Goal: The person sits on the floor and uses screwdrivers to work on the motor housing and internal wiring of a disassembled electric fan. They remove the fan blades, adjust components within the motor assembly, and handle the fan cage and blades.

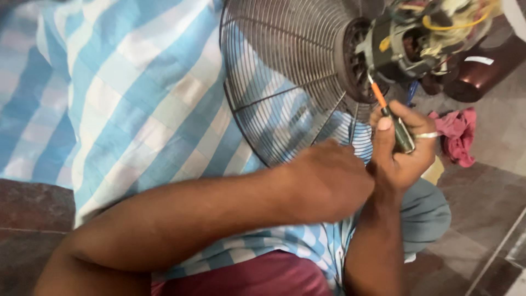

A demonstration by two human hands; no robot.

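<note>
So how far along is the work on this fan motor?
Done: the motor is bare, its coloured wires exposed, with no housing over them. In hand: the right hand holds a screwdriver, tip at the motor beside the wire guard; the left hand rests beside it. Left: guard and motor look joined.

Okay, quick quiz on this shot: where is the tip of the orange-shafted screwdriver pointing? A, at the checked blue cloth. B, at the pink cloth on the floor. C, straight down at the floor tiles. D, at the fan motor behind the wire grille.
D: the right hand holds the screwdriver angled up, its tip at the fan motor behind the wire grille, away from the pink cloth.
</note>
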